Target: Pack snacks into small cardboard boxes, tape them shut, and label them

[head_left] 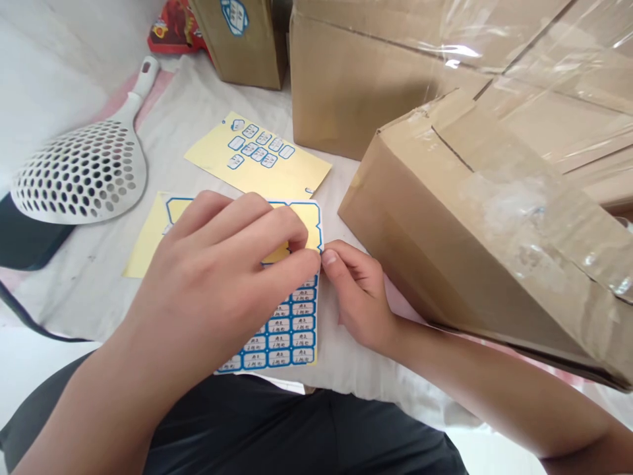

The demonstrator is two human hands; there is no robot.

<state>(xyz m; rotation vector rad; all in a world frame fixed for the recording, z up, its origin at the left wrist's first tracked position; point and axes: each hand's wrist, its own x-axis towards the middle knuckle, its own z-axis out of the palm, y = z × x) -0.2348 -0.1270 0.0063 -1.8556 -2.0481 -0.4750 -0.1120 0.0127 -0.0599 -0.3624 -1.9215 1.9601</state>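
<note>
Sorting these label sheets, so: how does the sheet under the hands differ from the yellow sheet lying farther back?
The near sheet has many blue-bordered stickers left in its lower rows; the far sheet keeps only a small cluster. The left hand and right hand touch the near sheet at its edge; the far sheet lies untouched. Both have yellow backing and rest on the white cloth.

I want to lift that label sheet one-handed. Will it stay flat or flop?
Likely floppy: the label sheet looks paper-thin and lies flat on the cloth. Probably very light, so it may slide when pushed. The left hand pressing on it suggests it needs steadying while the right hand picks at its edge.
</note>
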